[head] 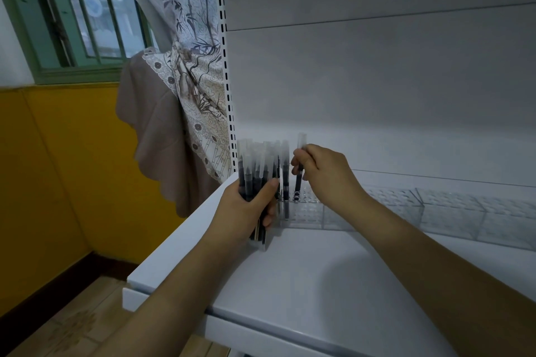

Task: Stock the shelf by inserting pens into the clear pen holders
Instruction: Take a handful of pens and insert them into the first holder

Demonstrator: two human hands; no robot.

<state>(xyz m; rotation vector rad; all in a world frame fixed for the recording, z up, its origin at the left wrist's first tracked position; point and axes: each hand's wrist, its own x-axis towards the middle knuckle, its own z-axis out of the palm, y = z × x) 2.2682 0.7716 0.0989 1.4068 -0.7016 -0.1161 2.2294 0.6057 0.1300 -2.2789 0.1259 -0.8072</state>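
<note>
We are early in the stocking: only a pen or two stands in the leftmost clear plastic pen holder on the white metal shelf, and the further clear holders to the right look empty. Our left hand has its fingers wrapped tight around a thick bundle of dark pens with frosted caps, so most remain to place. Our right hand pinches one dark pen with a frosted cap between thumb and fingertips, upright, its lower end at a holder slot.
</note>
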